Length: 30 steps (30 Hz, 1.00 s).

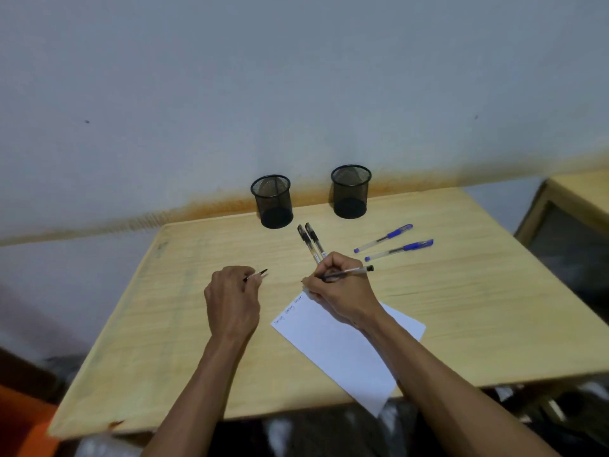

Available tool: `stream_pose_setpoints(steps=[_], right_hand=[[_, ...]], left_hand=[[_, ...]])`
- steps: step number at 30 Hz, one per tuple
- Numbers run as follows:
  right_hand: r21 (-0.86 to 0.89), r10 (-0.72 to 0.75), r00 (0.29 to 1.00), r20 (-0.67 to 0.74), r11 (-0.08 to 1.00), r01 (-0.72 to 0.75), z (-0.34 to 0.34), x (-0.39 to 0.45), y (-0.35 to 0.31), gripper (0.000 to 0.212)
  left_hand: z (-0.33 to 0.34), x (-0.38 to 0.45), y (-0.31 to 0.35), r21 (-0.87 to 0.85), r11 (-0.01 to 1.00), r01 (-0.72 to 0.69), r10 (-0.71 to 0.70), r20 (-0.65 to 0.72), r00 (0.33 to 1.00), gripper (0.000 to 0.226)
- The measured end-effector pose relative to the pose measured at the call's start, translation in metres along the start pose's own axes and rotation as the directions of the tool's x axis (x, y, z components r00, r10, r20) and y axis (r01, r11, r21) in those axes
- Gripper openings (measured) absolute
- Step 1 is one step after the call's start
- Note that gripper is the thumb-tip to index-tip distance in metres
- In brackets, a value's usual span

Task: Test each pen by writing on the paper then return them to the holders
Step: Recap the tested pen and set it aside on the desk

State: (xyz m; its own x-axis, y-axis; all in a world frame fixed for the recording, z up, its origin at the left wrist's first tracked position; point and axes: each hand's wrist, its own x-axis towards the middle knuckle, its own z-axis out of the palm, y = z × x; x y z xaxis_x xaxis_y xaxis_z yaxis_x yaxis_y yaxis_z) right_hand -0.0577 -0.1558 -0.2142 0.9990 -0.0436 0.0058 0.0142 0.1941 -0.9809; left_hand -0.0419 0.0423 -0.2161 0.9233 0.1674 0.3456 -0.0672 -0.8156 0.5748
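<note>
Head view, looking down on a pale wooden table (461, 291) pushed against a grey wall (296, 77). My right hand (339, 291) grips a black-ink pen (349, 273) in a writing hold: fingers curled round the barrel near the tip, thumb closing the pinch, the capless rear end pointing away to the right. The tip sits at the far corner of the white paper (346, 354); I cannot tell whether it touches the sheet or the table just beyond the corner. The heel of this hand rests on the paper. The sheet lies at an angle, its near corner hanging over the table's front edge. A short line of small handwriting (287, 311) runs along its far left edge; too small to read. My left hand (232, 298) is curled, knuckles up, to the left of the paper and apart from it, pinching a small dark pen cap (258, 274) whose end pokes out past the fingertips. Two capped black pens (311, 241) lie side by side, touching or nearly so, just beyond my right hand. Two blue pens (393, 243) lie farther right, roughly parallel, apart from one another. Two black mesh holders stand at the back near the wall: left holder (272, 201), right holder (350, 191), well apart. No pen shows inside either. A second table's edge (580, 192) shows at far right.
</note>
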Motion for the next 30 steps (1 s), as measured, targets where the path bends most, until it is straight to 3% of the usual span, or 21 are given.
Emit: stream_pose_setpoints(steps=[3, 9, 16, 19, 30], right_hand=[[-0.020, -0.009, 0.999, -0.053, 1.000, 0.008, 0.002, -0.007, -0.013, 0.015], [-0.122, -0.133, 0.989, -0.061, 0.985, 0.124, -0.001, -0.043, -0.061, 0.012], [-0.339, -0.245, 0.967, -0.073, 0.918, 0.207, -0.003, -0.066, -0.080, 0.010], [-0.356, -0.247, 0.967, -0.066, 0.911, 0.209, -0.004, -0.069, -0.079, 0.018], [-0.334, -0.226, 0.971, -0.079, 0.924, 0.188, -0.003, -0.070, -0.071, 0.005]], left_hand=[[-0.013, -0.016, 0.017, -0.247, 0.968, 0.055, -0.057, -0.001, 0.998, 0.005], [-0.043, -0.044, 0.045, -0.565, 0.819, 0.098, -0.060, 0.086, 0.994, 0.010], [-0.056, -0.061, 0.065, -0.664, 0.747, 0.034, 0.061, 0.120, 0.991, 0.017], [-0.058, -0.064, 0.068, -0.670, 0.743, 0.013, 0.094, 0.124, 0.988, 0.017], [-0.055, -0.062, 0.063, -0.645, 0.762, -0.054, 0.162, 0.108, 0.981, 0.016]])
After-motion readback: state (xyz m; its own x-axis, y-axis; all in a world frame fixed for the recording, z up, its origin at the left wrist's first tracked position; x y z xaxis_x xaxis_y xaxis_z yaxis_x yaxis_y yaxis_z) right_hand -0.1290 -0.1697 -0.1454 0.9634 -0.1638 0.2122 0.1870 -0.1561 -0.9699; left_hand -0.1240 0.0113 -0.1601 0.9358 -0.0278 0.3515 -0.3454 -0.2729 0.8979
